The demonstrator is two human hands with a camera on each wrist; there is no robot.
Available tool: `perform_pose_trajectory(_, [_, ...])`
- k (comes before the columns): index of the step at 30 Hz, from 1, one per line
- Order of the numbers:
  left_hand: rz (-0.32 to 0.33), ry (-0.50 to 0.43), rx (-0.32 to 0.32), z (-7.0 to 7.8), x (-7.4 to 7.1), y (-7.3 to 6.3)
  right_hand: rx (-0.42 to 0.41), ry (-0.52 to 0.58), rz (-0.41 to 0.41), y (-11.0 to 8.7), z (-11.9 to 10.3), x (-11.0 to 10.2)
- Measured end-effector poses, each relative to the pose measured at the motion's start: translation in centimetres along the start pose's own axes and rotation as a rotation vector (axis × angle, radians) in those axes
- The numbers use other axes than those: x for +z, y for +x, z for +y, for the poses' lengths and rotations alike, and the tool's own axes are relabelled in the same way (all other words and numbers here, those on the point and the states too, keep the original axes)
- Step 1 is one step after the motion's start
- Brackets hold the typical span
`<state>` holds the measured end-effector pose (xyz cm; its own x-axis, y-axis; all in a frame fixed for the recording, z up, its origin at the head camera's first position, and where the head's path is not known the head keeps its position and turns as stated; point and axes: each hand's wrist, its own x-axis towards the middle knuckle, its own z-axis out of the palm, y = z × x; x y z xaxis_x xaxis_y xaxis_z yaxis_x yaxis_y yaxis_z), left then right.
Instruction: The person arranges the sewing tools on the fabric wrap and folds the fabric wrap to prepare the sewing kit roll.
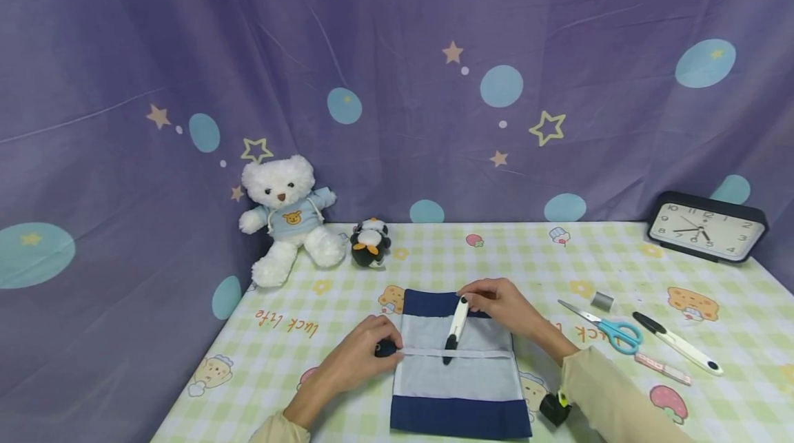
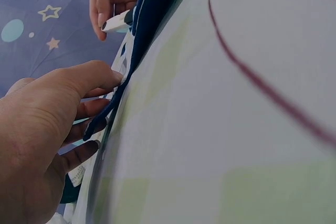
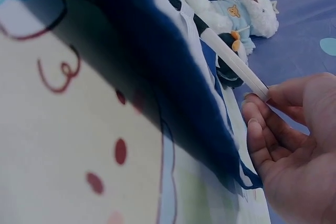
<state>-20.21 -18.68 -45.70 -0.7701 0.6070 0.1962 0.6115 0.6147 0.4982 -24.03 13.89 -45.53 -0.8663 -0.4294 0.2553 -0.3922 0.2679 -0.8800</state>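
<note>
A fabric sheet (image 1: 462, 379), light grey with navy bands and a narrow white strap (image 1: 484, 353) across its middle, lies on the table. My left hand (image 1: 364, 353) pinches its left edge beside the strap's end. A small dark piece, hard to make out, shows between those fingers. My right hand (image 1: 504, 305) pinches the upper end of a slim white tool with a black end (image 1: 457, 322); its kind cannot be told. In the right wrist view the strap crosses over the black part of the tool (image 3: 231, 59), whose tip shows beyond it.
To the right lie blue-handled scissors (image 1: 620, 334), a grey cylinder (image 1: 602, 301), a pink stick (image 1: 662, 368) and another black-and-white tool (image 1: 679, 344). A clock (image 1: 707, 228) stands at the back right; a white teddy bear (image 1: 291, 222) and a plush penguin (image 1: 370, 243) sit at the back left.
</note>
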Motion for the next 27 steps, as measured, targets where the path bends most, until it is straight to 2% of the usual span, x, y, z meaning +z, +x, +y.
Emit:
perform_pose_trajectory(9, [0.004,0.01,0.002,0.02,0.05,0.06,-0.027,-0.015,-0.034,0.18,-0.05,0.18])
perform_pose_trajectory(19, [0.002,0.005,-0.001,0.06,0.06,0.04,-0.015,-0.03,-0.063,0.34,-0.15,0.61])
perform_pose_trajectory(27, [0.003,0.009,-0.002,0.05,0.08,0.06,-0.054,-0.036,-0.072,0.44,-0.18,0.83])
